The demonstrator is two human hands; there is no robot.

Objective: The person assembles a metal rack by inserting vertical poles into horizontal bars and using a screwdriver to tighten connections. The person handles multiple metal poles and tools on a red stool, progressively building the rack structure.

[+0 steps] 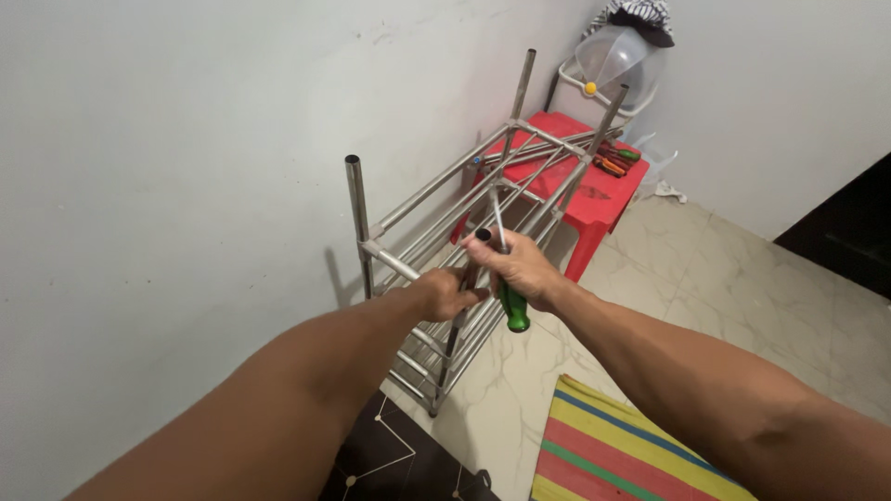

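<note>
1. I see my left hand [445,292] wrapped around a dark upright tube of the metal rack [464,241], fingers closed on it just below the tube's open top end.
2. My right hand [520,269] sits just beside the left, touching or nearly touching it, with fingers clamped on a screwdriver [509,288].
3. The screwdriver's green handle [515,311] sticks out below my right fist, and its thin metal shaft rises above the hand, tilted slightly toward the rack's upper rails.
4. The rack is a frame of shiny steel tubes standing on the tiled floor [705,288], close against the white wall [186,186]. Its posts point upward past the rails, and I can see slatted tiers lower down.
5. Behind the rack stands a red plastic stool [603,199], partly hidden by the tubes.
6. On the stool lie several more screwdrivers [613,162] with orange and green handles.
7. Beyond the stool, a clear plastic dome-shaped cover [613,56] rests near the corner, with a patterned cloth on top of it.
8. Near my right forearm, a striped mat [631,445] in yellow, red, green and blue lies on the floor.
9. Beneath my left arm there is a dark mat [399,455] with thin pale line patterns.
</note>
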